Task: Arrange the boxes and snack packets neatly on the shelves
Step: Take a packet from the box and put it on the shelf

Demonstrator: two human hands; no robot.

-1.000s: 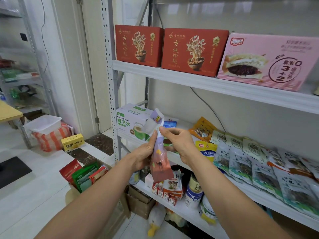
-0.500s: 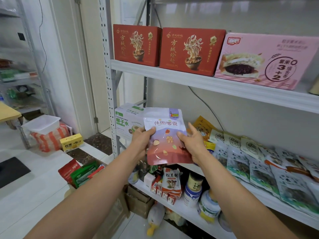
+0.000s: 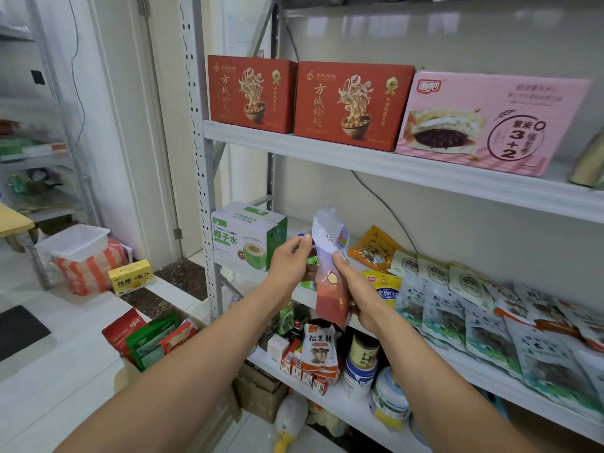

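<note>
Gripping snack packet (image 3: pixel 330 297) edge-on, left hand (image 3: pixel 288 266) upper, right hand (image 3: pixel 358 299) lower

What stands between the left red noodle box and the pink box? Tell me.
A second red noodle box, seen in the head view.

Pink box (image 3: pixel 490 122) reads "3+2" — green-and-white box (image 3: pixel 245 238) "Coconut water", 椰子水 — left red box (image 3: pixel 251 93) and right red box (image 3: pixel 353 104) 方城烩面; lower-shelf pouch (image 3: pixel 318 349) 松茸鲜
</note>
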